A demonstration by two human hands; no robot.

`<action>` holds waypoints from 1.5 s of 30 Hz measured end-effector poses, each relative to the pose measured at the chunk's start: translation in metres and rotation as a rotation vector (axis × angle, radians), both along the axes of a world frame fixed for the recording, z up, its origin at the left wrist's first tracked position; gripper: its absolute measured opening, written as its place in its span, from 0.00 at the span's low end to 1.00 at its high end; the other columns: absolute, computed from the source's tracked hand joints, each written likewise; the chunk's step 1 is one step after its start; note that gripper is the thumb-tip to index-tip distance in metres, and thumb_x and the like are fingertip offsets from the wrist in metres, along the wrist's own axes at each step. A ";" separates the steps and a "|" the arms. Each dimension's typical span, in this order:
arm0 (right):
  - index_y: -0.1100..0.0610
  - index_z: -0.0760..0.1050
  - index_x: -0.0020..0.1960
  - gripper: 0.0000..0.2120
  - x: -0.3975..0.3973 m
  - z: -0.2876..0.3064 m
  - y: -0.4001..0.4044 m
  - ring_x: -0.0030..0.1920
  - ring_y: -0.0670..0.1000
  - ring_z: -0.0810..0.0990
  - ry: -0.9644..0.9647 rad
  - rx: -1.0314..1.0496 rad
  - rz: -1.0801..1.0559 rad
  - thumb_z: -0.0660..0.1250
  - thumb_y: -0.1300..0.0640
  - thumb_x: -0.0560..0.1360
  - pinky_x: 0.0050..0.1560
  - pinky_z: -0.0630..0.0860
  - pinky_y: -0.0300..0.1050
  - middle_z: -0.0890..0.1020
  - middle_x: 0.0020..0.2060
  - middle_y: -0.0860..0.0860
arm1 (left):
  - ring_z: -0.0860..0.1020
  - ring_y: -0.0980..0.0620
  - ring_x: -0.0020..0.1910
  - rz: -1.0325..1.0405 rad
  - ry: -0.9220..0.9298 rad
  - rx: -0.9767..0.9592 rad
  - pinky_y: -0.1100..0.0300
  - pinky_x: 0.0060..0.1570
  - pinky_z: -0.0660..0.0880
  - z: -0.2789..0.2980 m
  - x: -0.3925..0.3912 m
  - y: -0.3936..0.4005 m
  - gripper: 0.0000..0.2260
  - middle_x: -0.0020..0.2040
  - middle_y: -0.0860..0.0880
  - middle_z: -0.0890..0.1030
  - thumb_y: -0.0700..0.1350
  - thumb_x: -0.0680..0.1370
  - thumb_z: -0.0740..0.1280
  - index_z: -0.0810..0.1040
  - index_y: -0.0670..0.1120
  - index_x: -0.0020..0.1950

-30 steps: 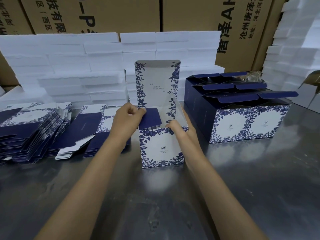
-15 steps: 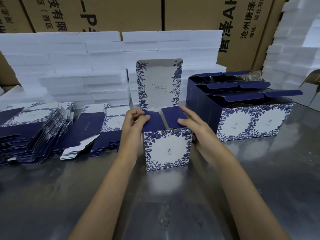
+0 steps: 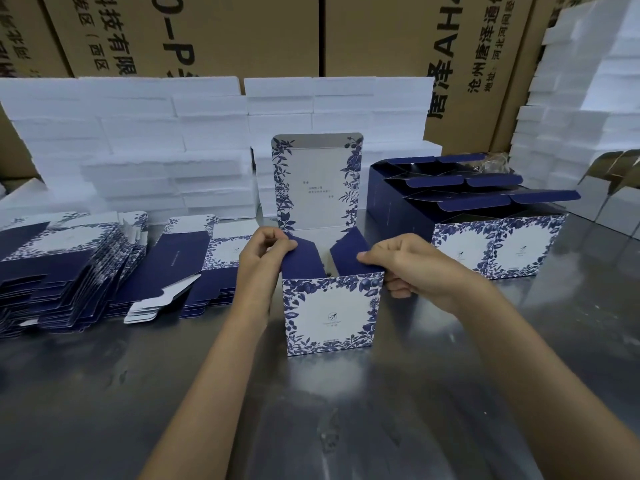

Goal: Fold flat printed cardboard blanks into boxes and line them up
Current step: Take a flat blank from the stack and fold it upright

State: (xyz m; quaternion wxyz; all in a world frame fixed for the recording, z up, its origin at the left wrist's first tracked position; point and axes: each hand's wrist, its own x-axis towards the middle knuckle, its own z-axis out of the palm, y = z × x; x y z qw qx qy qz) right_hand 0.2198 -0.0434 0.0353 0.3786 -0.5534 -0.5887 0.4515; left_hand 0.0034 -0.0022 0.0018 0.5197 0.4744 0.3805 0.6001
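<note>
Now both hands pinch the side flaps of the half-built box (image 3: pixel 330 313), mid-bench.
Left hand (image 3: pixel 261 263) and right hand (image 3: pixel 414 268) each grip a navy flap; uneven pressure could crease one, or skew the upright lid (image 3: pixel 317 181).

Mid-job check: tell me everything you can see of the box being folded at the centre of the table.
The box stands upright on the metal table, left of the row of finished boxes. It looks like printed cardboard: a white front panel framed in blue floral print, navy inside. Its lid flap stands straight up at the back, white with floral edges and small text. Two navy side flaps slant inward, not yet flat. The left hand pinches the left flap; the right hand pinches the right flap.
</note>
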 end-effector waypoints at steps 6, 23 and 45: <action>0.48 0.59 0.26 0.28 -0.007 0.005 -0.001 0.25 0.48 0.56 -0.090 0.022 0.003 0.67 0.48 0.82 0.24 0.58 0.37 0.58 0.24 0.47 | 0.77 0.54 0.35 -0.003 0.015 -0.011 0.58 0.36 0.73 0.000 -0.008 0.000 0.11 0.37 0.53 0.78 0.40 0.75 0.70 0.76 0.53 0.36; 0.53 0.68 0.37 0.18 -0.015 0.005 0.022 0.24 0.47 0.67 -0.140 0.062 -0.185 0.70 0.45 0.78 0.24 0.63 0.35 0.70 0.27 0.47 | 0.83 0.50 0.47 -0.067 -0.104 -0.017 0.55 0.48 0.81 0.000 -0.015 0.001 0.21 0.56 0.50 0.85 0.34 0.75 0.70 0.77 0.56 0.62; 0.48 0.81 0.48 0.12 -0.042 0.015 0.040 0.46 0.41 0.79 -0.158 0.226 -0.173 0.61 0.60 0.80 0.43 0.73 0.36 0.83 0.48 0.44 | 0.78 0.56 0.40 0.041 0.105 0.007 0.63 0.37 0.74 0.006 -0.013 -0.005 0.09 0.43 0.53 0.82 0.40 0.77 0.67 0.84 0.53 0.44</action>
